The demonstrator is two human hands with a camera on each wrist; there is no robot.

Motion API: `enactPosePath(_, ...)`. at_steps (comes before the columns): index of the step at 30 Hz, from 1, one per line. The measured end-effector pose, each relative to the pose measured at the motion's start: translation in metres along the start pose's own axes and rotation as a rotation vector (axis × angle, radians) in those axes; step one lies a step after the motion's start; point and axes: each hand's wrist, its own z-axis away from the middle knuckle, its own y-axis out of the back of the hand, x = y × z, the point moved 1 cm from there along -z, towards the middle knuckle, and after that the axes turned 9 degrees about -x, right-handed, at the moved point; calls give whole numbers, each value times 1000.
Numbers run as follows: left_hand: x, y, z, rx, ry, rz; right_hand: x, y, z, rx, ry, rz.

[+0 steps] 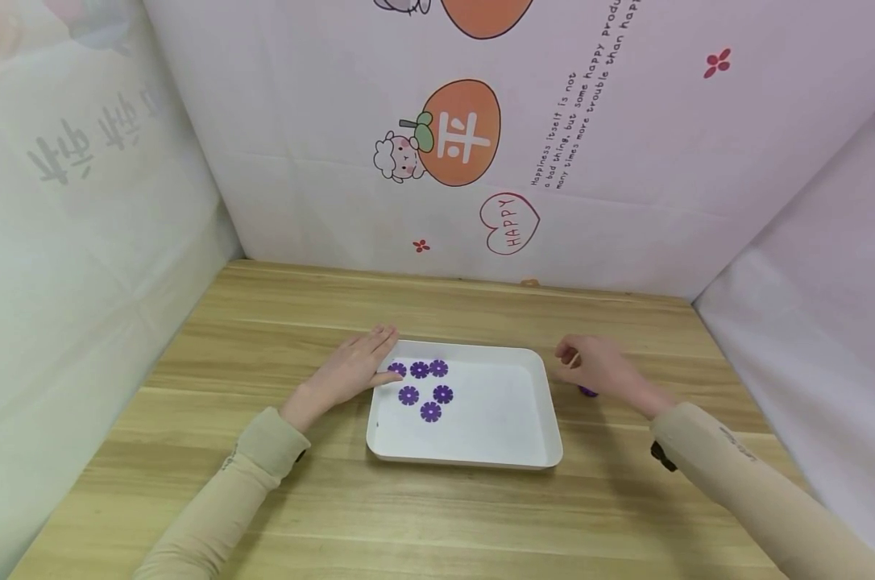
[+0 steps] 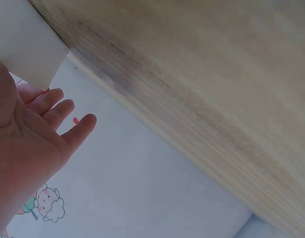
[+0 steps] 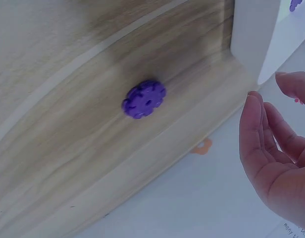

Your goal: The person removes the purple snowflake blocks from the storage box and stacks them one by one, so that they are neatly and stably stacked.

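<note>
L hand (image 1: 350,372) rests at the tray's (image 1: 495,419) far-L corner, fingers straight, thumb over the L edge, no clench. R hand (image 1: 597,366) hovers just off the R edge, fingers loosely curled, thumb apart, nothing held. Near it on the table (image 1: 466,524), beyond that edge, lies a purple notched disc (image 3: 144,99), poss. two stacked. Six purple discs (image 1: 430,412) lie in tray's L half, nearer far-L corner.

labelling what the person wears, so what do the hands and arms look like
Both hands, left hand and right hand, are ungloved. The left sleeve and right sleeve are long and beige, with small dark markings too small to read. A black piece shows at the right cuff.
</note>
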Motion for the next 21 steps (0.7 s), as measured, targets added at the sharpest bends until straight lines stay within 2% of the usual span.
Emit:
enactPosePath(4, 0, 1, 0, -3, 0, 0, -8, -2, -6, 11, 41, 7)
enactPosePath(14, 1, 3, 2, -13, 3, 21, -27, -9, -22, -43, 69, 26)
enactPosePath(21, -1, 0, 0, -5, 1, 37, -38, -17, -31, -46, 154, 27)
